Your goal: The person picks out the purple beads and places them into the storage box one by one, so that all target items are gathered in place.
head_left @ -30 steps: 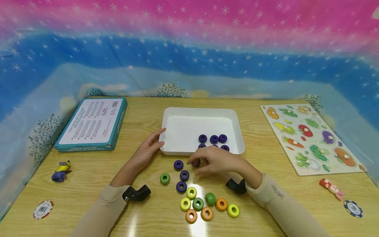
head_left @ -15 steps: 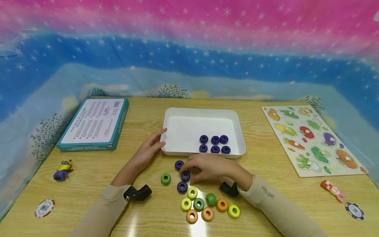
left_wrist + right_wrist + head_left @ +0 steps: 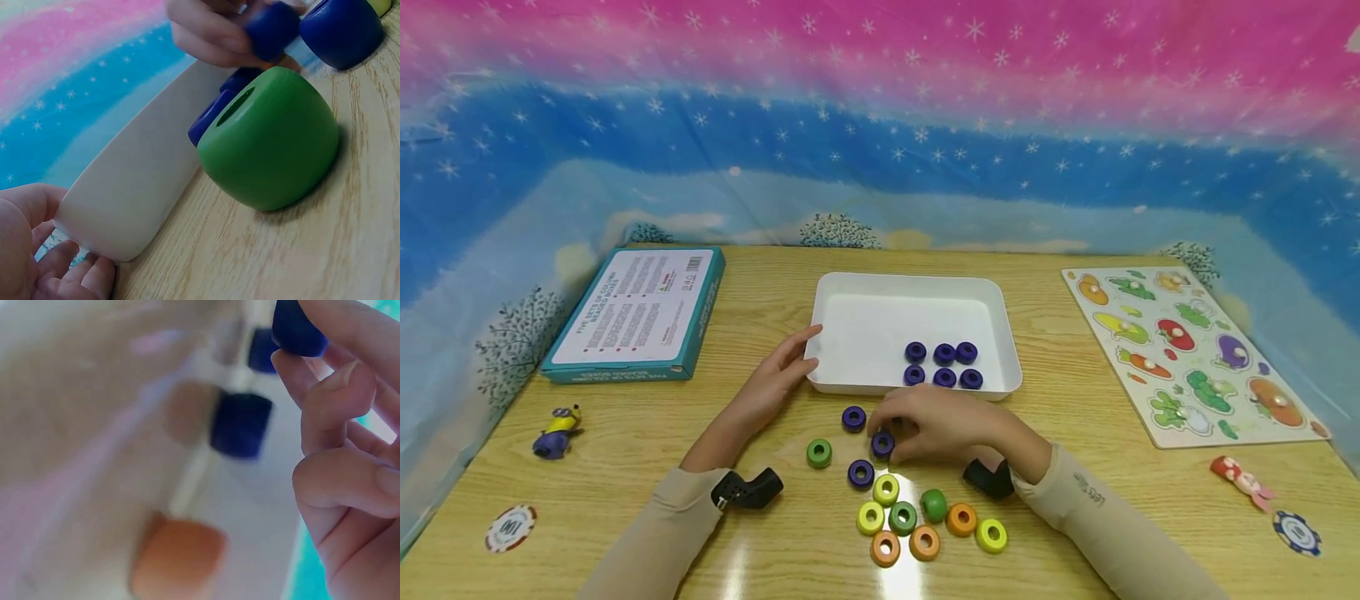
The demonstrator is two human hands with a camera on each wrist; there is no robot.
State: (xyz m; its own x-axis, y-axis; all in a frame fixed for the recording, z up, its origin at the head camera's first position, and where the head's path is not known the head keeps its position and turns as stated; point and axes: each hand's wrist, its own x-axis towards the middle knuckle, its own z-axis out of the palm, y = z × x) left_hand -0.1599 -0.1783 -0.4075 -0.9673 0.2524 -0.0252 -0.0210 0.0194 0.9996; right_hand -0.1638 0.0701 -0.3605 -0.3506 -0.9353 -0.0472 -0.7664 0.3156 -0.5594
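My right hand (image 3: 943, 421) pinches a purple bead (image 3: 881, 452) between its fingertips, just in front of the white tray (image 3: 865, 337). The right wrist view shows this bead (image 3: 297, 328) between finger and thumb, the other fingers curled. At the tray's left front corner, my left hand (image 3: 767, 383) holds the wall with thumb and fingers, as the left wrist view shows for the hand (image 3: 56, 262). Inside the tray, several purple beads (image 3: 945, 377) stand in two rows on the right. Two more purple beads (image 3: 861, 474) lie on the table beside my right hand.
A green bead (image 3: 818, 453) lies left of centre; several yellow, green and orange beads (image 3: 885, 549) cluster in front. A teal box (image 3: 632, 312) sits back left, a vegetable puzzle board (image 3: 1195, 354) at right. Small figures (image 3: 1243, 482) and poker chips (image 3: 511, 528) lie at the sides.
My right hand has let go of one purple bead, now in the tray's front row, moved left to another, and shifted that one slightly right. My left hand stays on the tray.
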